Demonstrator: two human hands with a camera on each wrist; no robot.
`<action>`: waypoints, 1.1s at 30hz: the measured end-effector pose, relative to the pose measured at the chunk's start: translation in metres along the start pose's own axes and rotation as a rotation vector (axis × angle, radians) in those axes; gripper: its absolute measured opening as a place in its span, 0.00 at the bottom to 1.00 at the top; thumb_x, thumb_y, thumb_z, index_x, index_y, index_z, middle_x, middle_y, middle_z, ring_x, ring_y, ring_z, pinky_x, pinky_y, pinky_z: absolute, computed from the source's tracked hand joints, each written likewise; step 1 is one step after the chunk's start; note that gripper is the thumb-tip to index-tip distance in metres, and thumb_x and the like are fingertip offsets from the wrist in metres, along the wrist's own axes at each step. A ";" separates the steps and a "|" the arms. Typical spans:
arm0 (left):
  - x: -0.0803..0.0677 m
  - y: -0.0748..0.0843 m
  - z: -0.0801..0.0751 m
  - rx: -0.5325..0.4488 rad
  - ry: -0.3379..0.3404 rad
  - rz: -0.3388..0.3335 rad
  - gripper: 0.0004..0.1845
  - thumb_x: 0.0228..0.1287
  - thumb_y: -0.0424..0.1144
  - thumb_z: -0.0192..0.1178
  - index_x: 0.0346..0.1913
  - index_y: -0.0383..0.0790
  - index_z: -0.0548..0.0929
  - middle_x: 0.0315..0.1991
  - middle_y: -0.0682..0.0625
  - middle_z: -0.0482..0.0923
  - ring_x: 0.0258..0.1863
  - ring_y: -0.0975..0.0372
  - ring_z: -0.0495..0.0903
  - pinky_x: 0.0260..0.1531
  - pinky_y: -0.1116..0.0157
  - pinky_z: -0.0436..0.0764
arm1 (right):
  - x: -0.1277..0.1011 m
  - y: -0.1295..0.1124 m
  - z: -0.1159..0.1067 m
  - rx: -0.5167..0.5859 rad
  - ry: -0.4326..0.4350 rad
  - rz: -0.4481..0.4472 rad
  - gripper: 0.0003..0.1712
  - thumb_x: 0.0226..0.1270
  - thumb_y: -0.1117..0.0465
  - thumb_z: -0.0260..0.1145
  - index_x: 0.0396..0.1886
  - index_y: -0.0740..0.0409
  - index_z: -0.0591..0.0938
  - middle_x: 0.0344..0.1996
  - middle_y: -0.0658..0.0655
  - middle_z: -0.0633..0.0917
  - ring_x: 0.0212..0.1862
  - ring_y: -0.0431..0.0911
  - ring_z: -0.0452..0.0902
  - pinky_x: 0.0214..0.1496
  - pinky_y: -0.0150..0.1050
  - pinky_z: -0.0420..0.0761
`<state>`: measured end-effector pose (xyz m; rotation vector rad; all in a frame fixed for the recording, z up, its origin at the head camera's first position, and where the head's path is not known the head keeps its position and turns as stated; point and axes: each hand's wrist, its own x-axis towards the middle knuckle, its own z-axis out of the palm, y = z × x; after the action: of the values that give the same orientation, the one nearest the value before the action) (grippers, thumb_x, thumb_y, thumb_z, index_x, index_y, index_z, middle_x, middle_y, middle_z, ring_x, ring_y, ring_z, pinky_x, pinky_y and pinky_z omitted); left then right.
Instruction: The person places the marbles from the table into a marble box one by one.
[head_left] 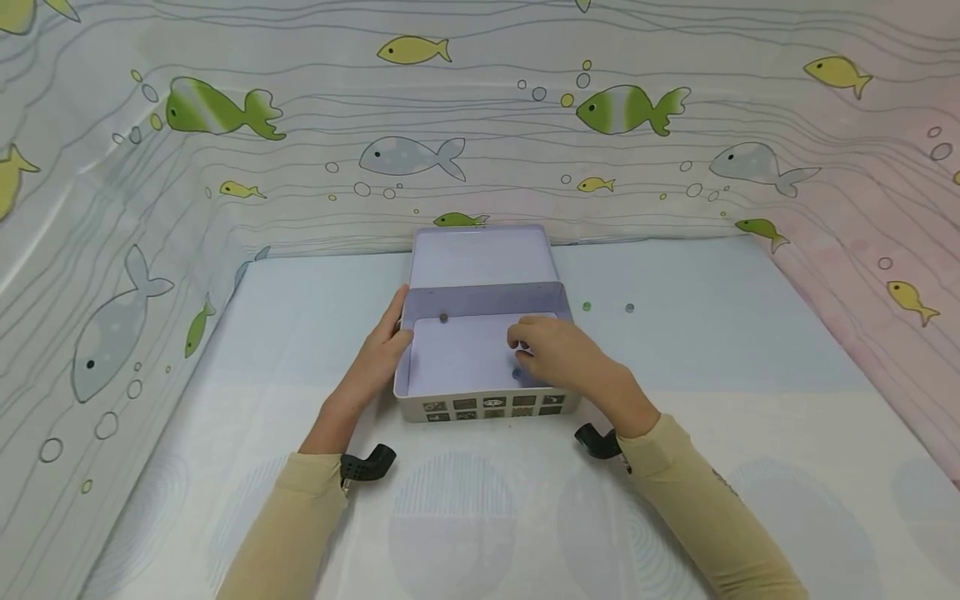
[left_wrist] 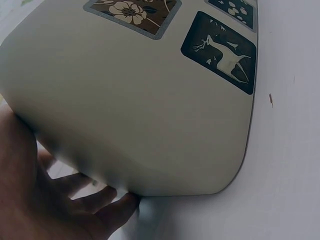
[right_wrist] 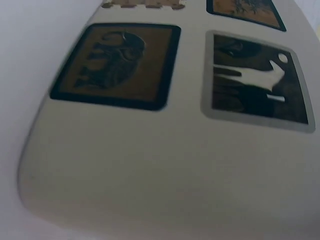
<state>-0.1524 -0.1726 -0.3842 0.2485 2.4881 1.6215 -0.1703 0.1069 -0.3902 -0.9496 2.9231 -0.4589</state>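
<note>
A shallow tin box (head_left: 450, 354) with a pale lilac inside stands on the table, its hinged lid (head_left: 483, 254) tipped back. My left hand (head_left: 371, 354) grips the left wall, thumb at the rim; in the left wrist view its fingers (left_wrist: 117, 210) curl along the tin's outer side. My right hand (head_left: 558, 354) reaches over the right half of the box with bent fingers, and I cannot tell whether something is between them. Just under those fingers lies a small blue bead-like piece (head_left: 517, 373). A brown one (head_left: 443, 317) sits near the back left inside.
To the right of the box, a small green piece (head_left: 587, 306) and a grey-blue one (head_left: 629, 307) lie on the table (head_left: 720, 350). A fish-patterned sheet (head_left: 510, 108) rises behind and at both sides. Dark picture squares (left_wrist: 220, 52) decorate the tin's front.
</note>
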 end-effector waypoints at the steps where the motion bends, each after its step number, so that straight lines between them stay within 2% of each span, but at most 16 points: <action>1: 0.000 0.000 0.000 0.000 -0.001 -0.004 0.38 0.73 0.33 0.38 0.81 0.48 0.36 0.82 0.51 0.34 0.82 0.53 0.39 0.79 0.47 0.45 | 0.001 0.000 0.000 0.006 -0.003 0.000 0.08 0.68 0.62 0.65 0.45 0.55 0.86 0.39 0.49 0.86 0.39 0.42 0.81 0.43 0.37 0.83; 6: 0.001 -0.001 0.000 -0.012 -0.001 -0.015 0.38 0.73 0.33 0.38 0.81 0.50 0.36 0.82 0.53 0.34 0.82 0.54 0.38 0.79 0.47 0.44 | 0.005 0.003 -0.004 0.046 -0.017 0.000 0.10 0.68 0.63 0.64 0.46 0.56 0.86 0.39 0.50 0.87 0.41 0.43 0.82 0.45 0.38 0.83; 12: 0.013 -0.029 0.002 -0.015 0.025 0.018 0.38 0.73 0.37 0.39 0.79 0.64 0.37 0.81 0.63 0.36 0.81 0.59 0.40 0.79 0.49 0.45 | 0.009 0.011 -0.013 0.120 0.029 -0.017 0.11 0.68 0.65 0.63 0.48 0.58 0.86 0.41 0.52 0.87 0.43 0.44 0.82 0.47 0.39 0.83; 15: 0.009 -0.020 0.001 -0.005 0.021 0.012 0.39 0.73 0.37 0.39 0.80 0.61 0.37 0.82 0.60 0.36 0.81 0.58 0.40 0.79 0.49 0.45 | 0.008 0.018 -0.020 0.143 0.095 -0.019 0.11 0.68 0.65 0.64 0.48 0.58 0.85 0.43 0.54 0.87 0.46 0.46 0.82 0.50 0.41 0.83; 19: -0.001 0.002 -0.001 -0.004 0.001 -0.016 0.38 0.73 0.33 0.39 0.81 0.50 0.37 0.82 0.52 0.35 0.82 0.54 0.40 0.79 0.49 0.45 | 0.003 0.029 -0.033 0.184 0.199 0.006 0.12 0.67 0.67 0.65 0.49 0.57 0.85 0.44 0.56 0.87 0.48 0.48 0.81 0.52 0.45 0.82; 23: -0.002 0.003 -0.001 0.004 0.007 -0.016 0.38 0.73 0.33 0.39 0.81 0.51 0.37 0.82 0.52 0.35 0.81 0.54 0.41 0.79 0.48 0.46 | -0.002 0.045 -0.040 0.206 0.307 0.049 0.13 0.67 0.69 0.64 0.50 0.60 0.84 0.45 0.57 0.86 0.49 0.50 0.80 0.54 0.49 0.80; 26: -0.002 0.004 -0.001 0.007 0.009 -0.014 0.38 0.73 0.34 0.39 0.81 0.50 0.37 0.82 0.52 0.35 0.81 0.53 0.40 0.79 0.48 0.46 | -0.005 0.060 -0.042 0.185 0.356 0.104 0.14 0.67 0.69 0.64 0.51 0.60 0.84 0.47 0.58 0.86 0.51 0.52 0.79 0.56 0.50 0.79; 29: -0.002 0.003 -0.001 0.005 0.009 -0.015 0.38 0.73 0.34 0.39 0.81 0.50 0.37 0.82 0.51 0.35 0.82 0.53 0.40 0.79 0.48 0.46 | -0.008 0.072 -0.042 0.176 0.351 0.171 0.15 0.67 0.68 0.64 0.53 0.60 0.83 0.49 0.58 0.85 0.53 0.54 0.80 0.57 0.52 0.79; 33: -0.002 0.002 0.000 -0.001 0.007 -0.012 0.38 0.73 0.34 0.38 0.81 0.49 0.37 0.82 0.51 0.35 0.82 0.53 0.40 0.79 0.47 0.46 | -0.010 0.086 -0.041 0.198 0.262 0.245 0.16 0.68 0.67 0.62 0.55 0.61 0.82 0.51 0.61 0.84 0.56 0.57 0.78 0.58 0.56 0.77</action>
<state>-0.1499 -0.1723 -0.3819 0.2280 2.4894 1.6216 -0.2160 0.1901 -0.3761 -0.5338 3.0855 -0.8969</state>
